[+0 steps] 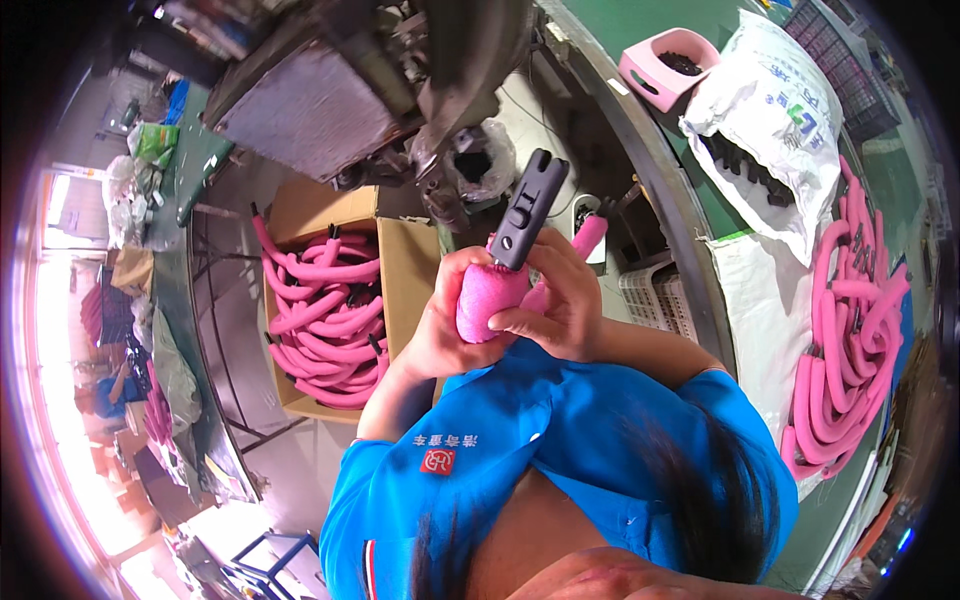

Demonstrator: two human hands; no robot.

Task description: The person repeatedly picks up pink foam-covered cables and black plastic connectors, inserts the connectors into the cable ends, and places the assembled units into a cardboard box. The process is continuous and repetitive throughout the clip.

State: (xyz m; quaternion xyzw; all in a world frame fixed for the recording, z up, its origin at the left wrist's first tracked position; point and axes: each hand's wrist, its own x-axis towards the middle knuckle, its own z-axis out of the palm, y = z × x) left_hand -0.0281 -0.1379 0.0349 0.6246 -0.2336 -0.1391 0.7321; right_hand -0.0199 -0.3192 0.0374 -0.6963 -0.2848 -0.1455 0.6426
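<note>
A pink foam-covered tube (492, 300) is held up in front of my chest. From its upper end sticks a black plastic fitting (528, 210) with a forked tip and openings along its face. My left hand (440, 320) wraps round the tube from the left. My right hand (562, 300) is closed on it from the right, thumb lying across the foam. Beyond the right fingers shows another pink length (590, 236) with a dark tip; my hand hides whether it is the same piece.
A cardboard box (408, 290) full of pink tubes stands at left, below a metal machine (305, 110). On the right-hand green table (715, 205) are a pink bin (650, 75), a white sack (765, 100) of black parts and piled pink tubes (850, 340). A white crate (655, 300) sits beneath.
</note>
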